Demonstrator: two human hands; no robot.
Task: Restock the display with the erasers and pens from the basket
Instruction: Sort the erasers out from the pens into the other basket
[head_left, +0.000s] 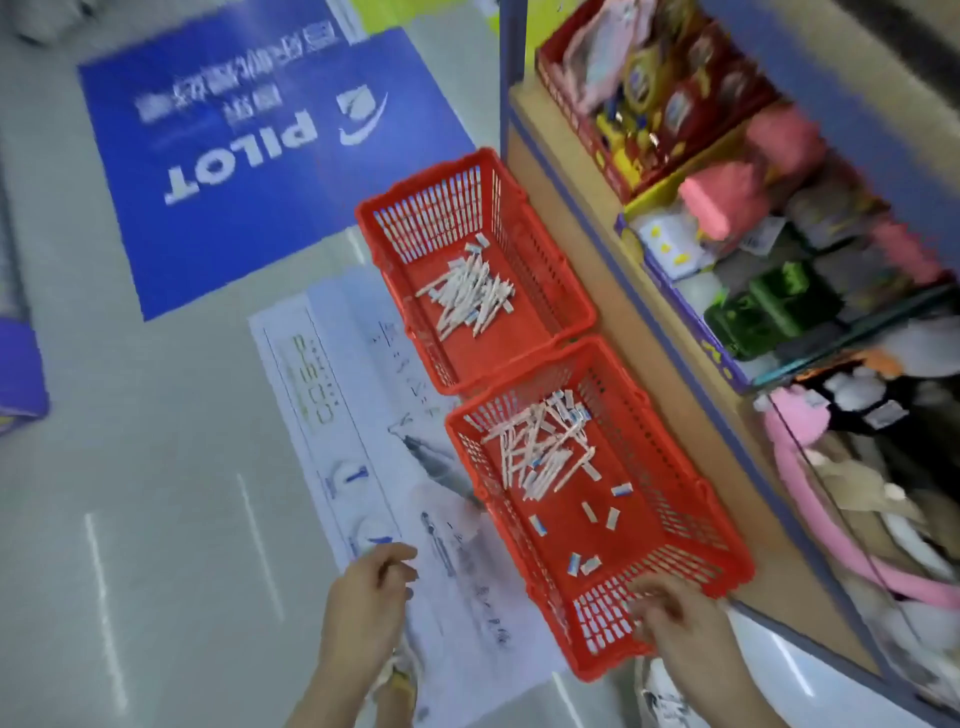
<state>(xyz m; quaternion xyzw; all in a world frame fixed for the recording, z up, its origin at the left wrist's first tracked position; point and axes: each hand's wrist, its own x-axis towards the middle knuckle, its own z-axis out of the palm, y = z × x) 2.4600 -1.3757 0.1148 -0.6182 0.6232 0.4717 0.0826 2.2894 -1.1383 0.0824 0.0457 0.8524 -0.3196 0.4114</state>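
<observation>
Two red plastic baskets stand on the floor beside the display shelf. The near basket (722, 551) holds a pile of white pens (535, 452) and a few small loose erasers (582, 564). A second heap of white pens (470, 293) lies in the far basket (576, 301). My right hand (670, 618) hovers over the near basket's front corner with fingers loosely curled, and I see nothing held in it. Left of that basket, my left hand (371, 582) hangs above the floor with its fingers loosely bent and empty. The picture is blurred by motion.
The display shelf (639, 291) runs along the right, its bins packed with plush toys and pink and green items. A blue PILOT floor sticker (249, 156) and a white printed floor sticker (363, 467) lie left of the baskets. A purple box (21, 369) sits at the far left.
</observation>
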